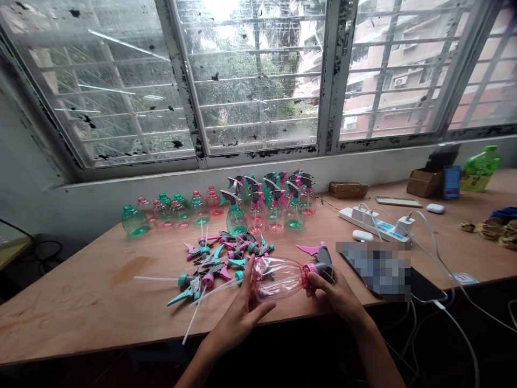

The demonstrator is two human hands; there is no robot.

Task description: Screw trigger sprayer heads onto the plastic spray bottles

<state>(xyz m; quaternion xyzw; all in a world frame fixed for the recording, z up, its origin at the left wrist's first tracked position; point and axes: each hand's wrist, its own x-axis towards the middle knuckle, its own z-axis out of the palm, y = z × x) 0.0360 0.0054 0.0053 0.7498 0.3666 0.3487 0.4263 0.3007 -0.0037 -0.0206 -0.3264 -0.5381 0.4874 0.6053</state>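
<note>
Seemingly capping: right hand (pixel 338 295) gripping spray head (pixel 324 257) on pink bottle (pixel 279 278), left hand (pixel 243 312) wide (at base); twisting probably needs firmer hold.

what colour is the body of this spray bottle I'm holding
The spray bottle's body is translucent pink, in the head view.

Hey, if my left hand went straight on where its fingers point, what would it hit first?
Your left hand would probably meet the loose trigger spray heads lying on the wooden table beyond its fingers. Its height is unclear, so it might pass over them and reach the upright spray bottles.
</note>
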